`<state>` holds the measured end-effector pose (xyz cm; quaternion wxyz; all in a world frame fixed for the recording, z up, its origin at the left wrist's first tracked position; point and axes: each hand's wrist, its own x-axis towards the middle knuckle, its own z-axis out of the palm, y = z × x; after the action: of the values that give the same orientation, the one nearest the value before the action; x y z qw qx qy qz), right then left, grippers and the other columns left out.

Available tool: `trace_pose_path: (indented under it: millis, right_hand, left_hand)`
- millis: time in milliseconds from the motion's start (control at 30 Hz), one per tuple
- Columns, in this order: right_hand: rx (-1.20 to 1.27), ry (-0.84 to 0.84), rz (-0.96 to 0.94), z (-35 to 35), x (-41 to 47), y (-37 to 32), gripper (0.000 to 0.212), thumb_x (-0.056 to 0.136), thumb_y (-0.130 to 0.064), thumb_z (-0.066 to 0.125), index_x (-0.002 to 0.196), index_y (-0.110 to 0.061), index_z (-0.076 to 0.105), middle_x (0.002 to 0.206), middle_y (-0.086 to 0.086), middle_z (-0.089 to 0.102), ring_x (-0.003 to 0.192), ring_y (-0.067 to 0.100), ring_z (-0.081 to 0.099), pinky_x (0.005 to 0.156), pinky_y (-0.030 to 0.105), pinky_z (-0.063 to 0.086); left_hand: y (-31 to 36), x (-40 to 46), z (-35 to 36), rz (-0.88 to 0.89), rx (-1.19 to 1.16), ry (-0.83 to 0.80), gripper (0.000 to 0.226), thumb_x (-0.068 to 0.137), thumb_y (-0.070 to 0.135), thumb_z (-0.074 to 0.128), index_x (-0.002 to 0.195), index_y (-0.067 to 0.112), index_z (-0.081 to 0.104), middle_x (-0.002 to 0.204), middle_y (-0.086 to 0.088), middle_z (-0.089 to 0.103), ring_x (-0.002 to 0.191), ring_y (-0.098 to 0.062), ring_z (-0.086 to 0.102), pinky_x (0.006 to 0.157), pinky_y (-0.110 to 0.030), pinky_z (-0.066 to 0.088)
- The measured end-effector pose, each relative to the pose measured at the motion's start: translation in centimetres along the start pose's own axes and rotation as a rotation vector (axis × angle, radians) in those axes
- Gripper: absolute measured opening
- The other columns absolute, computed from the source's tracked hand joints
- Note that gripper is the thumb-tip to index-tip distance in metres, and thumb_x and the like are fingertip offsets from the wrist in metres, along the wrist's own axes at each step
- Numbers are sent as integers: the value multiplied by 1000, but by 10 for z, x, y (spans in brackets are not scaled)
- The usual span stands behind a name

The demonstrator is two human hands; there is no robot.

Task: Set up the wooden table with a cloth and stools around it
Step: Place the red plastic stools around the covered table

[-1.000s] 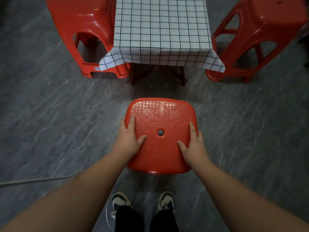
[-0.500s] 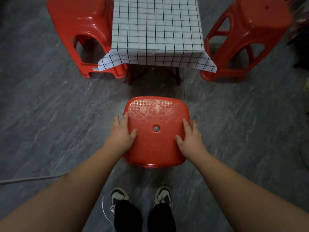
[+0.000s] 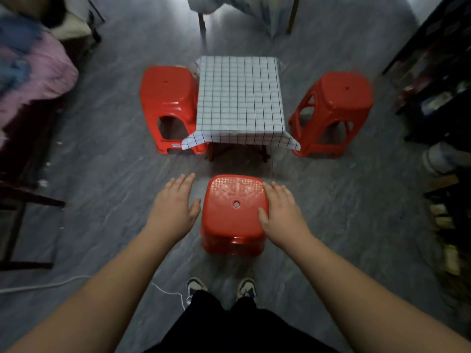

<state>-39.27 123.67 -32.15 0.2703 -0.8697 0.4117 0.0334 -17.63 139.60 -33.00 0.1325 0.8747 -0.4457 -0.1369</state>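
While the near stool stood on the grey floor at lower centre of the frame, just short of the table's front edge, both hands were spread flat and held nothing. The left hand hovered just beside the seat with fingers wide, clear of the plastic; the right hand lay at the seat's right rim, whether touching or just above I could not tell.

To finish well, I judged, the stool wanted a small square nudge toward the checked cloth covering the table, stopping short of its dark legs. The left stool and right stool flanked it at mid-frame.

A white cord trailed by the shoes at the bottom, a likely snag. Bedding crowded the upper left, shelves the right edge.
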Motion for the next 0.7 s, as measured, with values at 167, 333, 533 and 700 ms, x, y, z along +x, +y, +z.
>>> trace_pose_path:
  millis: [167, 333, 533, 700]
  right_hand:
    - [63, 77, -48, -37, -39, -29, 66, 97, -33, 51, 157, -20, 24, 163, 7, 22, 151, 27, 13, 124, 40, 11]
    - [0, 91, -145, -61, -39, -57, 68, 97, -34, 51, 157, -23, 22, 164, 5, 21, 151, 25, 11, 122, 41, 15]
    - [-31, 77, -165, -58, 1, -108, 69, 96, -34, 50, 157, -24, 21, 164, 4, 20, 152, 24, 10, 121, 44, 18]
    - [-65, 56, -178, -27, 51, -179, 69, 96, -33, 52, 157, -21, 23, 164, 7, 22, 151, 27, 12, 122, 43, 17]
  left_hand:
    - [15, -30, -47, -46, -33, 44, 77, 84, 54, 32, 149, 14, 37, 151, -15, 42, 141, -33, 37, 117, -49, 29]
    - [7, -35, -78, -100, -57, 55, 69, 90, 45, 48, 151, 17, 33, 155, -14, 38, 143, -32, 33, 118, -48, 27]
    - [-39, -13, -107, -133, -110, 133, 67, 90, 36, 55, 149, 12, 37, 150, -19, 42, 139, -35, 38, 117, -48, 28]
    - [-113, 11, -128, -162, -124, 142, 72, 86, 45, 44, 150, 14, 35, 152, -18, 40, 142, -34, 36, 119, -47, 26]
